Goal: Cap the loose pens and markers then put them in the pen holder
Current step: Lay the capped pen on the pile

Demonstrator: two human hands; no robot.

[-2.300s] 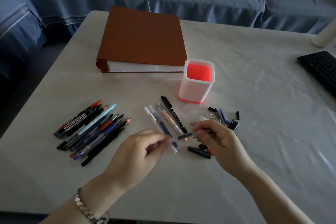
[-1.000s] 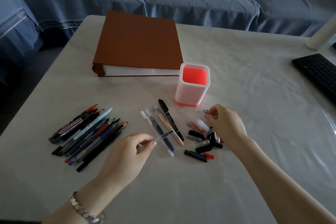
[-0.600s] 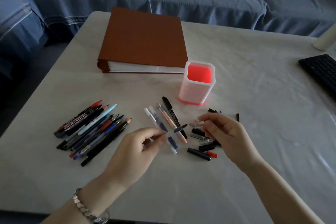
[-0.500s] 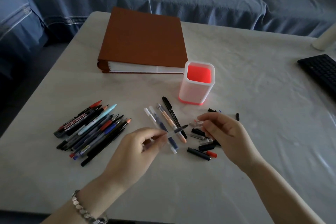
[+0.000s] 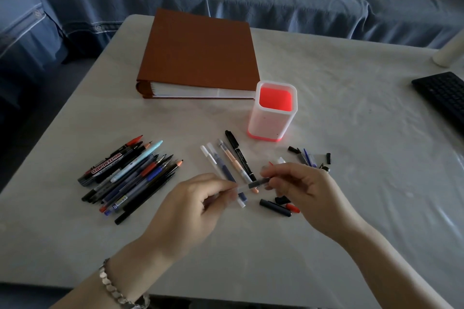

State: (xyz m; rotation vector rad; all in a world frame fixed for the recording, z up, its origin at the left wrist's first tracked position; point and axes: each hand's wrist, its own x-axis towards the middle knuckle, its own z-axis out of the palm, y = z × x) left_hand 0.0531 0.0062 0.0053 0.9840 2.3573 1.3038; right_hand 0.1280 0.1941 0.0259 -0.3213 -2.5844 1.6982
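A pale marbled tabletop (image 5: 351, 133) carries a flat brown ring binder (image 5: 198, 52). Just in front of the binder's right corner stands a white square pen holder with a red inside (image 5: 266, 120), upright, with no pen showing in it. At the left lies a heap of uncapped pens and markers (image 5: 130, 175). The left hand (image 5: 185, 211) and right hand (image 5: 308, 190) each pinch one end of a clear-barrelled pen (image 5: 252, 184), held nearly level above the tabletop. Under and behind it lie four capped pens in a row (image 5: 227, 162), with small loose caps (image 5: 307, 158) scattered to their right. The step looks like capping. Whether a cap is seated at the right hand's end I cannot tell. The next move calls for pressing it home in line with the barrel.
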